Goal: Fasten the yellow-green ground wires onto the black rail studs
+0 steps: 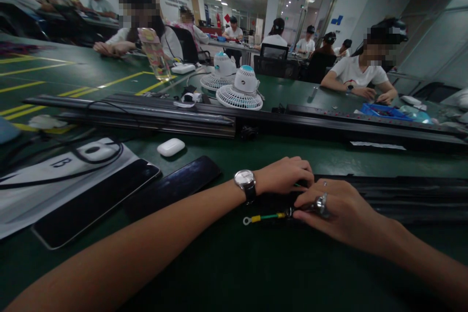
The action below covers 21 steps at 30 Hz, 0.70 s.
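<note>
My right hand [334, 204] is closed, thumb and finger pinched at the end of a short green-and-yellow wire [270, 216]. That wire has a ring terminal at its free left end, pointing away from the hand. Just beyond and to the left, my left hand [287, 175] has its fingers curled down beside the right hand; what they hold, if anything, is hidden. A bit of green shows under its fingers. Long black strips [413, 195] lie to the right, partly behind my right hand.
Two phones [98, 202] [179, 183] and a white earbud case [170, 147] lie at the left. Long black rails [164, 119] cross the table [285, 153]. Behind them stand two white fans [241, 90] and a bottle [155, 56]. People sit across the table.
</note>
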Motion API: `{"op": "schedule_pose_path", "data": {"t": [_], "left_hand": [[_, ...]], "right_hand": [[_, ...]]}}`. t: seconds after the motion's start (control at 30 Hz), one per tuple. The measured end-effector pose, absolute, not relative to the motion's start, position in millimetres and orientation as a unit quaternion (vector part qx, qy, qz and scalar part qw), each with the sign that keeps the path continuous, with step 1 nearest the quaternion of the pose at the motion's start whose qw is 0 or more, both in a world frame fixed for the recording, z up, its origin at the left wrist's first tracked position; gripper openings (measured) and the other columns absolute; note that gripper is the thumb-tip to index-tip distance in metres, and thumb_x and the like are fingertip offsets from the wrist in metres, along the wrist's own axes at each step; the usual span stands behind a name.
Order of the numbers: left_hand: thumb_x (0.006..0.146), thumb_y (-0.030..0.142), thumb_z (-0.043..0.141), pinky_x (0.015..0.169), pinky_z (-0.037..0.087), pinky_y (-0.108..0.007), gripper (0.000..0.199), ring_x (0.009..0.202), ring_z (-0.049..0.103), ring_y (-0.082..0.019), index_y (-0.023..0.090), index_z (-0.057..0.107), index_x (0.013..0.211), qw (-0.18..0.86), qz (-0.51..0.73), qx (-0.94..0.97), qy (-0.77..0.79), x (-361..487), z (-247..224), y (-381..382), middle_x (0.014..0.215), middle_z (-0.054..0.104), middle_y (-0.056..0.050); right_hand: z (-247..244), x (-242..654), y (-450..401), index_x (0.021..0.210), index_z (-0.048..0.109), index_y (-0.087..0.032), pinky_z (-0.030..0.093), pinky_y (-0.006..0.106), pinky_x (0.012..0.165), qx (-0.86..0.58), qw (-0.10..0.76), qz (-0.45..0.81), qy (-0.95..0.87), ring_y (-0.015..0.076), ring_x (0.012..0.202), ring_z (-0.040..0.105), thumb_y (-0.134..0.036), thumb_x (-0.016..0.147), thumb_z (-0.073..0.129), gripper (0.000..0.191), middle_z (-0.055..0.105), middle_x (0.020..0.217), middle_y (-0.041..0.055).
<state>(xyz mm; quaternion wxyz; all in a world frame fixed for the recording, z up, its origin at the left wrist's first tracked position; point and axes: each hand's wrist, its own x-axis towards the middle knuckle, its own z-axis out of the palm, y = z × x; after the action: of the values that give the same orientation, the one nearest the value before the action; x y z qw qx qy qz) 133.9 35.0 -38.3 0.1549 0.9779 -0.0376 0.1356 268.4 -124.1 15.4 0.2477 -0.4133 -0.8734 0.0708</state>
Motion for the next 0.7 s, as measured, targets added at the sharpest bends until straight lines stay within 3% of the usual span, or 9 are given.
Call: {"op": "schedule_pose_path", "data": {"t": [0.17,0.37,0.47,0.7], "left_hand": [[0.093,0.024,0.070,0.089,0.047,-0.034,0.013,0.108,0.058,-0.021,0.023,0.068,0.105,0.158,0.135,0.977,-0.037,133.6,-38.3,35.0,0.121,0.064,-0.006],[0.093,0.025,0.070,0.087,0.047,-0.033,0.015,0.106,0.058,-0.021,0.023,0.068,0.108,0.161,0.138,0.977,-0.035,133.8,-38.5,34.1,0.119,0.064,-0.006],[0.093,0.024,0.070,0.086,0.047,-0.033,0.016,0.105,0.058,-0.021,0.022,0.068,0.108,0.161,0.141,0.976,-0.039,134.2,-38.3,34.2,0.118,0.065,-0.007],[0.093,0.021,0.069,0.085,0.047,-0.031,0.014,0.104,0.058,-0.020,0.022,0.067,0.107,0.161,0.148,0.975,-0.046,134.9,-41.5,36.1,0.118,0.065,-0.006]], "right_hand": [[28.3,278.8,-124.0,0.108,0.071,-0.022,0.053,0.033,0.081,-0.356,0.173,0.093,-0.914,0.0187,0.090,0.072,-0.021,0.103,0.058,0.014,0.076,0.100,0.0033],[26.7,283.7,-123.2,0.099,0.072,-0.021,0.054,0.030,0.079,-0.403,0.255,0.094,-0.874,0.0170,0.085,0.074,-0.025,0.099,0.065,0.008,0.078,0.095,0.0026],[22.6,280.2,-124.3,0.097,0.073,-0.021,0.054,0.027,0.069,-0.438,0.275,0.098,-0.850,0.0155,0.074,0.072,-0.027,0.096,0.069,0.007,0.077,0.086,0.0013],[15.4,270.6,-125.8,0.097,0.074,-0.021,0.054,0.026,0.068,-0.466,0.306,0.094,-0.825,0.0160,0.073,0.073,-0.027,0.094,0.071,0.007,0.078,0.085,0.0016]]}}
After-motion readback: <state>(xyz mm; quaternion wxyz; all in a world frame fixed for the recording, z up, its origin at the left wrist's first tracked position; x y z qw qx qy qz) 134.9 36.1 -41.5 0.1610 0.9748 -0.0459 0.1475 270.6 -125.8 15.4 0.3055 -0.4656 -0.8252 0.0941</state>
